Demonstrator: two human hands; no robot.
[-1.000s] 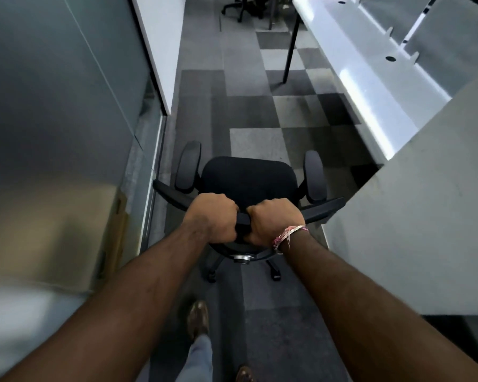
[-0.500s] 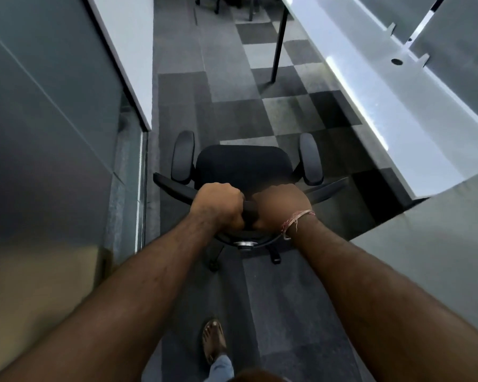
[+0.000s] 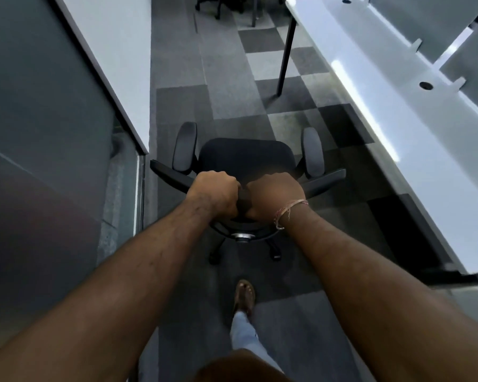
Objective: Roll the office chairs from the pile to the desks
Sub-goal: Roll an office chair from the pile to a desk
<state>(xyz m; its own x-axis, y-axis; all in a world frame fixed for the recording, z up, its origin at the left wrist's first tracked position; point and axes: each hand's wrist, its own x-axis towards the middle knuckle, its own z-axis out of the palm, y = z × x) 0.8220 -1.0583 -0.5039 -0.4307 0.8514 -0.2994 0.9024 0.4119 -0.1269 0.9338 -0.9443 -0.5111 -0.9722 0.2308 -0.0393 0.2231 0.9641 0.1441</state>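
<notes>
While gripped, chair (image 3: 246, 158) btwn fingers (image 3: 226, 180)

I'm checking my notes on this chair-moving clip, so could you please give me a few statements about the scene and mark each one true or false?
1. Both hands grip the top of the chair's backrest. True: the left hand and right hand sit side by side on the black office chair.
2. The chair is already tucked under the desk. False: it stands in the carpeted aisle, apart from the white desk on the right.
3. A thread bracelet is on the left wrist. False: the bracelet is on the right wrist.
4. The chair has two armrests. True.
5. A sandalled foot shows behind the chair. True.
</notes>
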